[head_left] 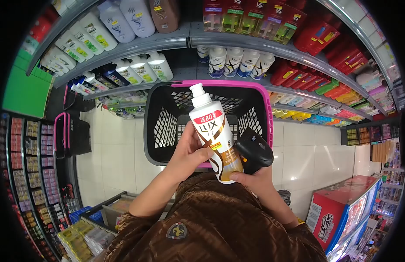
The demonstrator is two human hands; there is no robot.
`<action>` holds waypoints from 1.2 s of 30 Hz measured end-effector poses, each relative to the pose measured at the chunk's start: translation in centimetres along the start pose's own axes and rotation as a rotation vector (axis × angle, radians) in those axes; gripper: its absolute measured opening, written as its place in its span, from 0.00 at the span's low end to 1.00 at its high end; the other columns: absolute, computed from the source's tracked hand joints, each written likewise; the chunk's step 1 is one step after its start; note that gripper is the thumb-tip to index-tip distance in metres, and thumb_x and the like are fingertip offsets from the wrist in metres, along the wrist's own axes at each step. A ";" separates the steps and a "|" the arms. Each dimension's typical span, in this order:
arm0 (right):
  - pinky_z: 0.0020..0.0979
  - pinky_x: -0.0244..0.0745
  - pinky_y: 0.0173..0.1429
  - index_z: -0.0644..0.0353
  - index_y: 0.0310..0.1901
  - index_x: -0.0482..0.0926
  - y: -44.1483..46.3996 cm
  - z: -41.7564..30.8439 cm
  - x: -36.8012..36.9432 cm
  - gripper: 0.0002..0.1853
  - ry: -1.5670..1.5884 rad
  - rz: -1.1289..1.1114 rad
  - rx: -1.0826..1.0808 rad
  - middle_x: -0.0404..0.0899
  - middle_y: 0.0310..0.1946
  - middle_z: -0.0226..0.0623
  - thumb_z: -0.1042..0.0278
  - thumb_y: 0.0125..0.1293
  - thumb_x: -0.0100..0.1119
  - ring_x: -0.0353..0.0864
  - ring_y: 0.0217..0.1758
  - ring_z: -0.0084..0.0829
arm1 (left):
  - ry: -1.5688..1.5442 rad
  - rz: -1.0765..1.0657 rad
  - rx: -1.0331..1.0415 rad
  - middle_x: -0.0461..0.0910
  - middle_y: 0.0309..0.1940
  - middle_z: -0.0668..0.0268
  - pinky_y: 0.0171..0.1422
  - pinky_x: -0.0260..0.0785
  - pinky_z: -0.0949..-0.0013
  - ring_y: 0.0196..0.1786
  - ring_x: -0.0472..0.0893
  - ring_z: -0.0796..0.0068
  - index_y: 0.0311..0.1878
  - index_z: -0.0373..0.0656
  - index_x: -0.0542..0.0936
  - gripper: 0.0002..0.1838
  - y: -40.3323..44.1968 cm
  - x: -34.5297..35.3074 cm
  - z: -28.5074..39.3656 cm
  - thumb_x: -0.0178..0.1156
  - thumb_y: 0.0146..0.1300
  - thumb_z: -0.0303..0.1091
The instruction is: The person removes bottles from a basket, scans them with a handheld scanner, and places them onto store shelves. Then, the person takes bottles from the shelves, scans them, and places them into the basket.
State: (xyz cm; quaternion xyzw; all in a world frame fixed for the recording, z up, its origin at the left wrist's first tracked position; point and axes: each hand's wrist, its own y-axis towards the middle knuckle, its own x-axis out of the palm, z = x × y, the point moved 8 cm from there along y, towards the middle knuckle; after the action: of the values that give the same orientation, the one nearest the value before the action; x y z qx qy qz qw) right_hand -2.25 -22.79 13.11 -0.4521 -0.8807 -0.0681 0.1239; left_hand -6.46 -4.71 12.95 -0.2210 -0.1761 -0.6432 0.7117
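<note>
Left hand (186, 153) grips a white plastic pump bottle (216, 136); right hand (257, 180), gripping a rounded black plastic scanner (255, 149), seemingly thumbs the bottle's base steady.

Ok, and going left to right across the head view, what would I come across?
Green panel, black baskets with pink trim, left hand, white pump bottle, black handheld device, red cabinet.

Room left of bottle (220, 137), over basket (268, 118); black device (256, 150) crowds right; depth uncertain.
</note>
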 end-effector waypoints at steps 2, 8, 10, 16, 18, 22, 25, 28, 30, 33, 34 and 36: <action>0.37 0.73 0.72 0.67 0.69 0.70 -0.4 0.0 -0.7 0.46 -0.035 0.000 -0.003 0.77 0.64 0.40 0.70 0.48 0.86 0.77 0.67 0.31 | 0.005 -0.009 0.004 0.72 0.66 0.62 0.74 0.68 0.59 0.68 0.75 0.68 0.78 0.41 0.54 0.43 0.1 0.7 0.0 0.61 0.60 0.20; 0.38 0.72 0.72 0.66 0.69 0.70 -1.3 0.2 -1.6 0.46 0.006 0.023 0.022 0.76 0.65 0.41 0.70 0.49 0.86 0.76 0.68 0.31 | 0.007 -0.017 -0.016 0.73 0.66 0.62 0.73 0.69 0.60 0.68 0.75 0.69 0.78 0.42 0.54 0.43 0.0 1.9 -0.5 0.63 0.61 0.23; 0.38 0.72 0.72 0.66 0.69 0.70 -1.4 0.1 -1.7 0.46 0.006 0.017 -0.002 0.76 0.65 0.41 0.71 0.49 0.86 0.76 0.68 0.32 | 0.013 -0.013 -0.019 0.73 0.66 0.62 0.73 0.69 0.61 0.68 0.75 0.69 0.78 0.42 0.54 0.43 0.0 1.9 -0.7 0.63 0.61 0.23; 0.38 0.72 0.72 0.66 0.69 0.70 -1.7 0.2 -1.6 0.45 -0.012 0.021 -0.007 0.76 0.65 0.41 0.72 0.50 0.85 0.76 0.68 0.32 | 0.011 -0.019 -0.012 0.73 0.66 0.62 0.72 0.70 0.61 0.67 0.76 0.69 0.78 0.41 0.55 0.42 0.0 2.0 -0.7 0.63 0.62 0.22; 0.38 0.72 0.72 0.66 0.69 0.70 -1.7 0.3 -1.4 0.45 -0.013 0.016 -0.003 0.76 0.65 0.41 0.72 0.50 0.85 0.76 0.68 0.32 | 0.005 -0.017 -0.005 0.73 0.66 0.62 0.72 0.70 0.61 0.67 0.76 0.69 0.77 0.41 0.55 0.42 -0.2 1.9 -0.5 0.63 0.62 0.22; 0.37 0.74 0.70 0.65 0.68 0.71 -1.4 0.1 -0.7 0.44 -0.058 0.027 0.008 0.77 0.61 0.38 0.72 0.49 0.85 0.77 0.65 0.30 | -0.005 -0.004 -0.004 0.73 0.66 0.61 0.73 0.69 0.61 0.67 0.76 0.69 0.78 0.41 0.55 0.42 -0.4 1.0 -0.4 0.62 0.62 0.21; 0.36 0.75 0.68 0.64 0.66 0.73 -1.3 0.1 -0.1 0.42 -0.053 0.053 0.010 0.78 0.57 0.35 0.71 0.49 0.86 0.78 0.62 0.29 | -0.007 -0.002 -0.009 0.74 0.66 0.61 0.72 0.70 0.61 0.67 0.76 0.70 0.78 0.41 0.55 0.42 -0.6 0.7 -0.1 0.62 0.62 0.21; 0.37 0.74 0.70 0.65 0.68 0.71 -1.1 0.6 0.2 0.44 -0.036 0.039 -0.001 0.77 0.61 0.37 0.72 0.50 0.85 0.77 0.65 0.30 | -0.007 0.000 -0.005 0.74 0.65 0.62 0.72 0.70 0.62 0.67 0.76 0.70 0.78 0.41 0.55 0.41 -0.7 0.1 0.1 0.62 0.62 0.21; 0.38 0.72 0.72 0.65 0.70 0.69 -1.0 0.7 0.7 0.45 -0.034 0.019 -0.018 0.76 0.65 0.40 0.73 0.50 0.85 0.76 0.68 0.31 | 0.004 -0.003 0.003 0.74 0.65 0.62 0.71 0.70 0.63 0.67 0.76 0.71 0.77 0.41 0.56 0.41 -0.6 -0.3 0.3 0.62 0.62 0.21; 0.37 0.73 0.72 0.65 0.69 0.70 -0.9 0.5 1.6 0.45 -0.060 0.036 -0.004 0.76 0.65 0.39 0.73 0.50 0.85 0.76 0.67 0.31 | -0.005 -0.025 -0.020 0.74 0.65 0.62 0.71 0.70 0.63 0.67 0.76 0.71 0.77 0.41 0.56 0.40 -0.8 -0.7 0.7 0.62 0.62 0.22; 0.37 0.73 0.71 0.65 0.69 0.71 -0.8 0.2 1.9 0.44 -0.062 0.044 -0.024 0.77 0.64 0.39 0.73 0.50 0.85 0.77 0.67 0.31 | -0.004 -0.033 -0.017 0.74 0.65 0.63 0.71 0.70 0.63 0.67 0.76 0.71 0.76 0.41 0.57 0.40 -0.8 -0.8 0.9 0.62 0.62 0.22; 0.37 0.74 0.71 0.65 0.68 0.71 -0.4 -0.1 2.2 0.44 -0.071 0.044 -0.047 0.77 0.64 0.39 0.72 0.50 0.85 0.77 0.67 0.30 | -0.007 -0.038 -0.004 0.74 0.65 0.63 0.71 0.70 0.64 0.67 0.76 0.71 0.76 0.41 0.57 0.39 -0.6 -1.0 1.4 0.62 0.62 0.22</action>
State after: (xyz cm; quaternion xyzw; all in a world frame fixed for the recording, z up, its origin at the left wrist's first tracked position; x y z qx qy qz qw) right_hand -3.76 -21.32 13.81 -0.4762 -0.8726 -0.0702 0.0835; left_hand -7.15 -3.12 13.68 -0.2212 -0.1816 -0.6563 0.6981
